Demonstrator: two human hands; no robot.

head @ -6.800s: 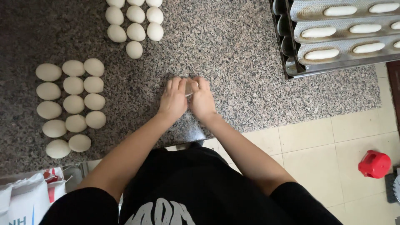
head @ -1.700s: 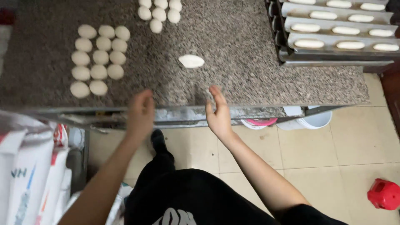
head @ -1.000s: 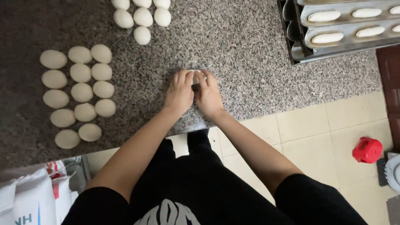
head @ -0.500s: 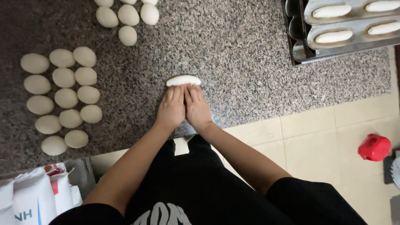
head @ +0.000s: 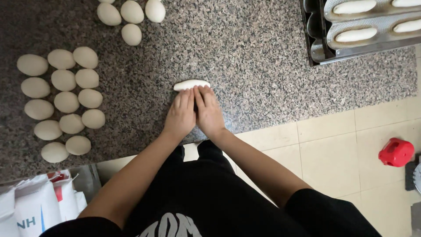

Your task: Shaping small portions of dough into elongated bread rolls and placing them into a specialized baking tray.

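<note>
I'm seeing both hands lying flat, side by side, on the granite bench. Left hand and right hand are open, fingers together, fingertips touching the near edge of the oblong dough piece. Round dough balls are sitting well left of that piece; baguette tray is sitting far right of it.

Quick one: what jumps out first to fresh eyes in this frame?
Dead centre, the left hand and right hand lie flat side by side on the speckled granite counter, fingertips against a small elongated piece of white dough. To the left sit rows of round dough balls; at top right, a metal tray holds shaped loaves.
</note>
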